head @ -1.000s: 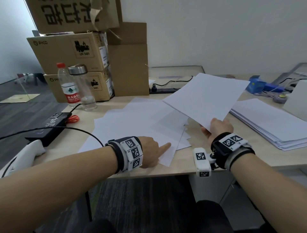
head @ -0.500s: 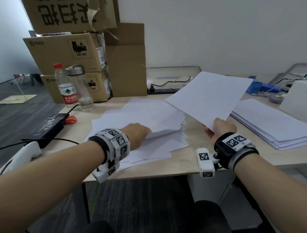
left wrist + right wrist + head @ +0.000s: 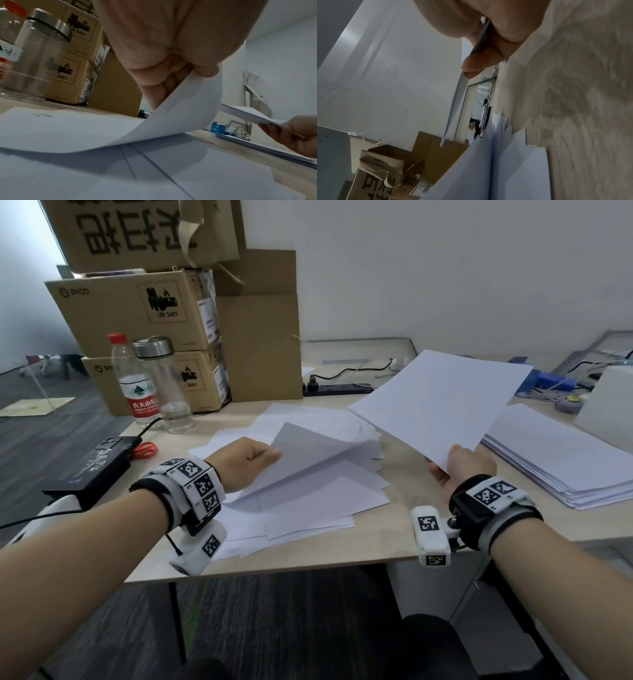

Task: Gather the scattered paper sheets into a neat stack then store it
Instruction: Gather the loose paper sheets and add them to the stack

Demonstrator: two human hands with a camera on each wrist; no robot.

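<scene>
Several white paper sheets (image 3: 315,501) lie scattered and overlapping on the desk (image 3: 394,542). My left hand (image 3: 251,458) pinches the near corner of a top sheet (image 3: 308,453) and holds it curled up off the pile; the left wrist view shows thumb and fingers (image 3: 171,75) clamped on that bent sheet (image 3: 171,121). My right hand (image 3: 459,463) grips the near corner of a thin bundle of sheets (image 3: 442,402), held flat above the desk to the right of the pile. The right wrist view shows the bundle (image 3: 458,97) edge-on between thumb and fingers.
A tall neat paper stack (image 3: 561,453) lies at the right. Cardboard boxes (image 3: 144,313), a water bottle (image 3: 133,378) and a glass bottle (image 3: 164,385) stand at the back left. A black device (image 3: 96,467) with red scissors (image 3: 145,448) sits left; a power strip (image 3: 339,388) behind.
My left hand went from pressing a finger on the pile's near edge to reaching farther in, pinching a top sheet and lifting it. The right hand has kept its bundle almost still.
</scene>
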